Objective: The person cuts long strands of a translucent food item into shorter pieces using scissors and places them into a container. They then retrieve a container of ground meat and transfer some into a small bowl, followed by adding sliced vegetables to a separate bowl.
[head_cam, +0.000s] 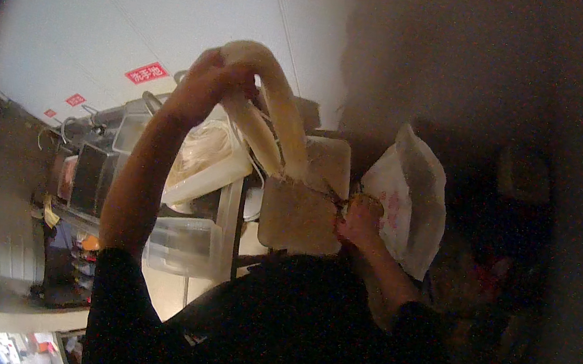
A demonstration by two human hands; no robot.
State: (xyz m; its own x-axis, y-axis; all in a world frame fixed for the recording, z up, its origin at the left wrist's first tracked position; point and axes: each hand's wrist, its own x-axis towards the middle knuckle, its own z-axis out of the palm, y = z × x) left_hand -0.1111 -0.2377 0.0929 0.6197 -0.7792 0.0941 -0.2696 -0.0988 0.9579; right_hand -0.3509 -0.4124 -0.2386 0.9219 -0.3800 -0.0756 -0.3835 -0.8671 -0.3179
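Note:
My left hand [209, 86] is raised and shut on a long pale bundle that looks like noodles [285, 95]. The bundle bends over the hand, and both its ends hang down to a beige rectangular tub [297, 248]. Held low at the tub's right side, my right hand [362, 223] grips what appear to be scissors [336, 196]. Their dark blades are spread and point left, over the tub towards the hanging ends. Dim light hides the handles and the detail of the tub's contents.
A white sack [400, 199] with red print stands just right of my right hand. To the left, a pale tub [211, 183] holds more noodle-like strands, above a clear plastic bin [181, 244]. Red signs [147, 73] bearing writing are on the wall.

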